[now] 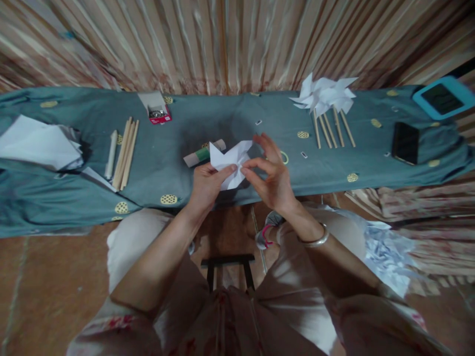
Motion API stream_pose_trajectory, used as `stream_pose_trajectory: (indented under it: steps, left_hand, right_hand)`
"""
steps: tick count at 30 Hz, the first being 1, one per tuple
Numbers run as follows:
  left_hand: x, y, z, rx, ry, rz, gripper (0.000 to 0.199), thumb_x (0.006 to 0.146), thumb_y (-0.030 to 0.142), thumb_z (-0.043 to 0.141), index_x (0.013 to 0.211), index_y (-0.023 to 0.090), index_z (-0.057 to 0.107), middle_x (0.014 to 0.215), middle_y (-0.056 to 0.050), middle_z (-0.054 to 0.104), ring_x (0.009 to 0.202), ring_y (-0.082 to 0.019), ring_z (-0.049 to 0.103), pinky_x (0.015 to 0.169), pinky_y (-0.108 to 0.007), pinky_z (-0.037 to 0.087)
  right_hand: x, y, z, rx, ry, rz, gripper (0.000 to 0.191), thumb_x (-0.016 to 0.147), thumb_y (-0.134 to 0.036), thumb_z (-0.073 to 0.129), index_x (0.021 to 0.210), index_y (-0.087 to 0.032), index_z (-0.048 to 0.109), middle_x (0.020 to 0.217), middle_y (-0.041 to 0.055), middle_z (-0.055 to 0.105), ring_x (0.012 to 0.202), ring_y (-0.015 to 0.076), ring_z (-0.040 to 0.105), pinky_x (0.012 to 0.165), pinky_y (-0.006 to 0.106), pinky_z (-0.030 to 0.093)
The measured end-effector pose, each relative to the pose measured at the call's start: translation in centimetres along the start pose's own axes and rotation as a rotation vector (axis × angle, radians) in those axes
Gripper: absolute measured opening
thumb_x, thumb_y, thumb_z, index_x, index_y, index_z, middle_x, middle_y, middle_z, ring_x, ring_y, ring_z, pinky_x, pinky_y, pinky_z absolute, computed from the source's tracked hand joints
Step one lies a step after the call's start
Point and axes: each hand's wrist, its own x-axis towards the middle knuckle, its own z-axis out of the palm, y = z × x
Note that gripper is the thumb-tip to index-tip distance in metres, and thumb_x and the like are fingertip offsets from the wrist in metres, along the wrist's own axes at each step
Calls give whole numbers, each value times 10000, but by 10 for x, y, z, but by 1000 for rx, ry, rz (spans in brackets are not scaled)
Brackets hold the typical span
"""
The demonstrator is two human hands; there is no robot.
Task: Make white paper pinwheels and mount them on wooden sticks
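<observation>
Pleated curtains [241, 39] hang behind a long surface [230, 111] draped in green cloth printed with pineapples. At its near edge, in the middle, the left hand [208, 185] and right hand [273, 178] hold a white paper pinwheel [229, 159] just above the cloth. The left grip pinches its side, thumb on top; the right grip has thumb and forefinger pressed together at the paper near its middle, other fingers spread. Whether a pin sits between those fingertips is too small to tell.

Judging by how things lie, part of the batch is made: a cluster of pinwheels [328, 94] rests at the far right edge, overlapping, with four sticks [336, 129] pointing toward the person. The one in hand looks folded into blades, but no stick shows on it, so fixing its centre and mounting it seem to remain. Supplies for more lie to the left: loose sticks [126, 155], a white tube [111, 154] beside them, a pile of paper [39, 143], and an open red box [159, 114] of small metal pieces. A green-labelled tube [203, 154] lies just behind the left hand.
</observation>
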Motion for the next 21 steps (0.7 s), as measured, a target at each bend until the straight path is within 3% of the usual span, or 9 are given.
stream_pose_trajectory:
  steps: [5, 11, 21]
  left_hand:
    - [0, -2, -1, 20, -17, 56, 234, 575, 316, 893, 741, 178, 803, 742, -15, 768, 624, -141, 645, 647, -270, 524]
    - [-2, 0, -2, 105, -25, 79, 174, 598, 285, 869, 711, 173, 798, 710, -6, 757, 606, -132, 631, 620, -254, 513]
    - [-1, -3, -4, 162, -43, 120, 127, 622, 271, 838, 701, 178, 800, 697, -2, 753, 598, -133, 625, 594, -244, 501]
  right_hand:
    - [0, 5, 2, 7, -34, 17, 142, 918, -411, 636, 909, -297, 719, 1543, -8, 475, 1525, 298, 280, 1261, 568, 202]
    - [-1, 7, 6, -61, 39, -53, 238, 930, -444, 604, 828, -249, 693, 1517, 22, 501, 1501, 288, 335, 1232, 564, 281]
    - [-1, 6, 6, -174, 36, -103, 204, 934, -388, 612, 807, -245, 684, 1509, 17, 510, 1490, 262, 359, 1218, 517, 333]
